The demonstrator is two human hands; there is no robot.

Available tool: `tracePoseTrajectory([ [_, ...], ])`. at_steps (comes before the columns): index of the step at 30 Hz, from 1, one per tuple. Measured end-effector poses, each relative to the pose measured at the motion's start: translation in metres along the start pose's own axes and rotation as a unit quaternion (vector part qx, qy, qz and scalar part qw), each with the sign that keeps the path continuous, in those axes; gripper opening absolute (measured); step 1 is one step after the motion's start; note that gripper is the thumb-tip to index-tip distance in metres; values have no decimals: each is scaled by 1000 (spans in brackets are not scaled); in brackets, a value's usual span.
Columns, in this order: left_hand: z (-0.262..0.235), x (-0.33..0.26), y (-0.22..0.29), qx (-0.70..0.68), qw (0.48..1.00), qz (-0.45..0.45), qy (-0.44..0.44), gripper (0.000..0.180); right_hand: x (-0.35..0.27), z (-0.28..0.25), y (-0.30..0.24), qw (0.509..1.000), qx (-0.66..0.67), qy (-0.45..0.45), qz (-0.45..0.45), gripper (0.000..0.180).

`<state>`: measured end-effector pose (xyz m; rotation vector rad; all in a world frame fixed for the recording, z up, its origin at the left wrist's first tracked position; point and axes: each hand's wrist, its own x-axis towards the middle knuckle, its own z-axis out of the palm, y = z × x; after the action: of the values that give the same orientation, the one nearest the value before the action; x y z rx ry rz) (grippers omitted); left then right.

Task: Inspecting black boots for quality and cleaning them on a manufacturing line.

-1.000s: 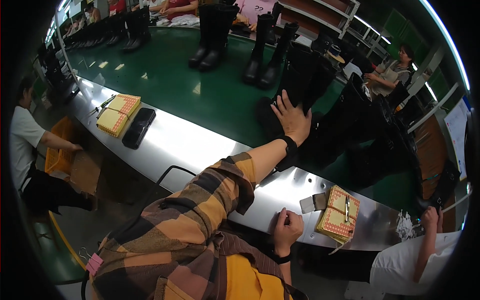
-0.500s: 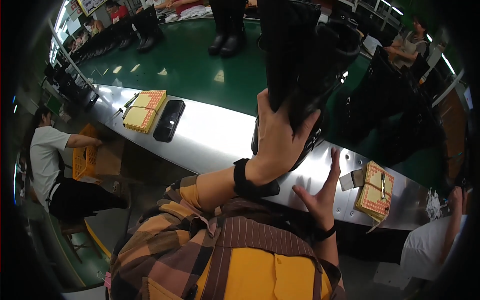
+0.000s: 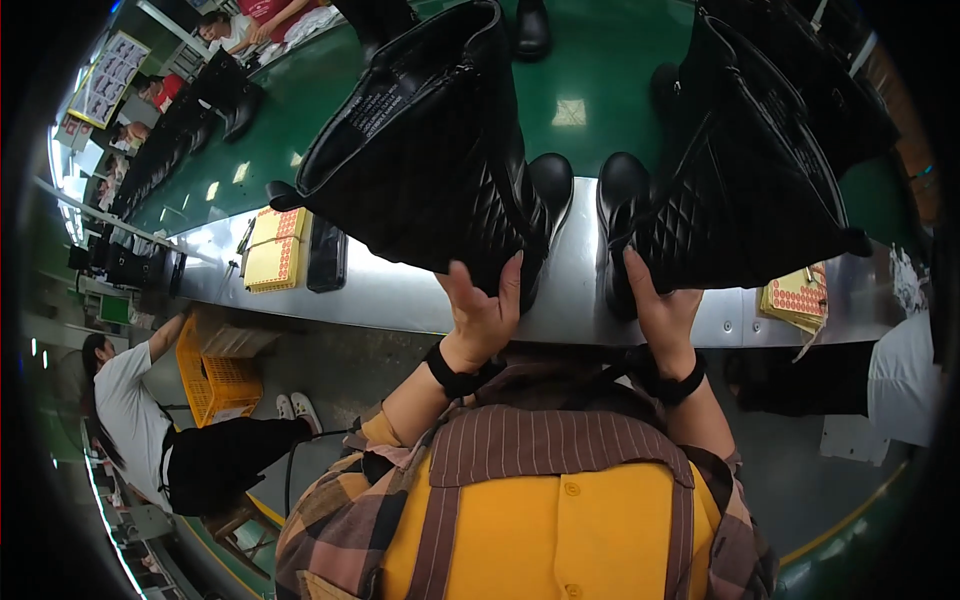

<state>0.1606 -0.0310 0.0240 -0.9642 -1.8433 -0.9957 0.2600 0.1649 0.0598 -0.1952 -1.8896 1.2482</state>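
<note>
Two tall black boots with quilted ankles stand side by side before me at the metal edge, toes pointing away. The left boot (image 3: 440,190) tilts outward to the left, its wide shaft gaping and a printed lining patch showing inside. My left hand (image 3: 480,322) grips it low at the heel, some fingers hidden against the boot. The right boot (image 3: 735,190) leans outward to the right. Round its heel is my right hand (image 3: 668,318), the thumb up along the inner side and the other fingers mostly hidden behind the leather.
Left of the boots lie a banded stack of yellow cards (image 3: 272,250) and a black phone (image 3: 327,255). Another card stack (image 3: 797,300) is partly behind the right boot. More boots (image 3: 225,100) stand on the green belt (image 3: 590,110). Co-workers sit at both sides; one is near a yellow crate (image 3: 225,385).
Earlier my left hand held dark boots upright and my right hand was open and empty. Now the two boots are apart, lower and nearer, with one hand on each.
</note>
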Motion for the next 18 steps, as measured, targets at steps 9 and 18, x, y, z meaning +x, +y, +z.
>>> tracePoseTrajectory([
  [9,-11,-2,2,-260,916,-294,-84,80,-5,-50,14,986,10,-110,121,46],
  [18,-22,17,-3,-339,794,-435,-254,48,-14,-48,20,925,7,-215,313,56],
])
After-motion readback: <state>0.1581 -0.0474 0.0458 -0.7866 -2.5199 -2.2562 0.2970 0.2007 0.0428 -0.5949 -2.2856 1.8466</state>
